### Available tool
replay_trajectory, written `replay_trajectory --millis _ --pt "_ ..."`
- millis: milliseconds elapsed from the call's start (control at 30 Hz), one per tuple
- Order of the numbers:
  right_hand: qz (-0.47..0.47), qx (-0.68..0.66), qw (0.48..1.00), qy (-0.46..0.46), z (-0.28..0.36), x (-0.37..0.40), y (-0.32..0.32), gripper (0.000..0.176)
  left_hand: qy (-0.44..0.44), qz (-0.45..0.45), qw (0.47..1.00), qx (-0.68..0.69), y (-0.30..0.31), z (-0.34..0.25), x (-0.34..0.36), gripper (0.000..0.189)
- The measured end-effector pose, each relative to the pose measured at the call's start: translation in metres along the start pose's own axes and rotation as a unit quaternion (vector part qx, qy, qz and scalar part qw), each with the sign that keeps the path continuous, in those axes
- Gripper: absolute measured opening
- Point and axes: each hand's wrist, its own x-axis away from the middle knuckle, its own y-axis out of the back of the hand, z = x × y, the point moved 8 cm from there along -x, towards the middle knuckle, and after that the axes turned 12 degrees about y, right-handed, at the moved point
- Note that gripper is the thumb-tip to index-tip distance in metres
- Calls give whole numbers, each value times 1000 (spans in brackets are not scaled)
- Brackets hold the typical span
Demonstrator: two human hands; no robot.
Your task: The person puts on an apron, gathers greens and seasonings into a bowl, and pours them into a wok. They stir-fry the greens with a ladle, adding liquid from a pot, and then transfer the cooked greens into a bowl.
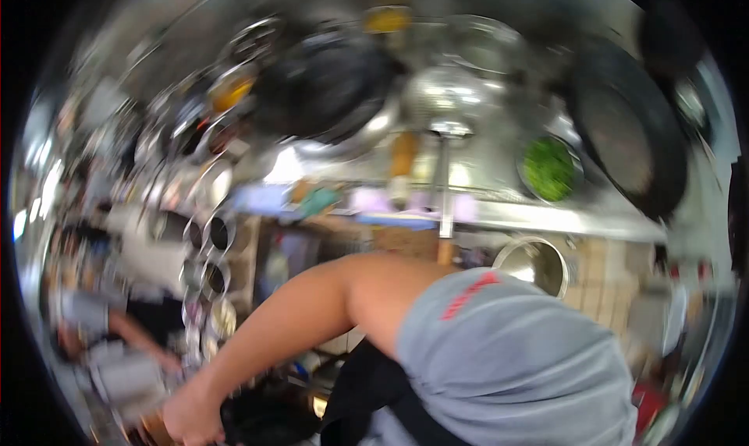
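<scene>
My right arm reaches across the lower part of the view, and my right hand [191, 416] is at the bottom left. Its fingers look closed round something that I cannot make out. A brown object [154, 428] touches or lies beside its far side, too blurred to name. A dark, round shape [269, 416] is just right of the hand. My left hand is out of view.
A steel counter carries a dark wok [328, 83], a perforated ladle [445, 99], a bowl of chopped greens [549, 168] and a large dark pan [624, 134]. A metal pot [533, 265] stands below its edge. Another person's forearm [140, 337] is at the left, near several containers.
</scene>
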Motion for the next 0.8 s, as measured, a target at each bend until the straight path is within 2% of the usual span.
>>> replay_trajectory --millis 33,67,100,133,167,200,233,267,300,333,400,467,533,600,667,733,800 --pt "-46 189 965 178 28 -6 6 31 10 -7 996 86 4 28 -3 36" --pt "-111 42 988 95 9 -10 4 32 15 -31 978 -207 24 49 0 39" --pt "-114 -122 986 13 -3 -11 2 34 71 -30 993 -90 2 43 8 44" --pt "-110 -196 973 -47 4 -8 13 37 67 -46 987 -139 15 87 36 57" --pt "-105 -199 972 -63 12 -11 26 37 146 -77 979 119 -7 67 32 66" --pt "-45 -276 952 -127 13 -14 26 35 195 54 945 257 -45 25 15 74" --pt "-29 -299 942 -148 20 -20 29 34 146 108 939 292 -58 11 9 78" --pt "-13 -311 933 -178 25 -22 28 33 222 182 934 213 -73 47 20 78" --pt "11 -322 933 -164 36 -28 26 33 185 146 934 269 -75 27 9 74" --pt "-9 -333 926 -178 38 -30 30 33 140 118 928 323 -83 -1 -1 69" --pt "-19 -339 919 -201 28 -28 34 32 131 91 925 345 -89 -19 -12 66" --pt "-76 -355 903 -230 25 -21 47 32 120 78 922 360 -93 -29 -14 63" --pt "-45 -323 917 -230 31 -9 57 29 132 57 907 397 -97 -28 -16 63" --pt "-199 -318 904 -206 37 15 78 28 134 49 897 418 -98 -41 -20 63" --pt "-217 -124 936 -249 39 65 89 28 146 35 878 455 -92 -47 -24 63" --pt "-88 -9 952 -293 45 97 59 32 148 11 889 434 -86 -31 -26 62" --pt "-98 11 973 -209 54 103 29 25 121 -14 907 403 -79 -31 -25 63"
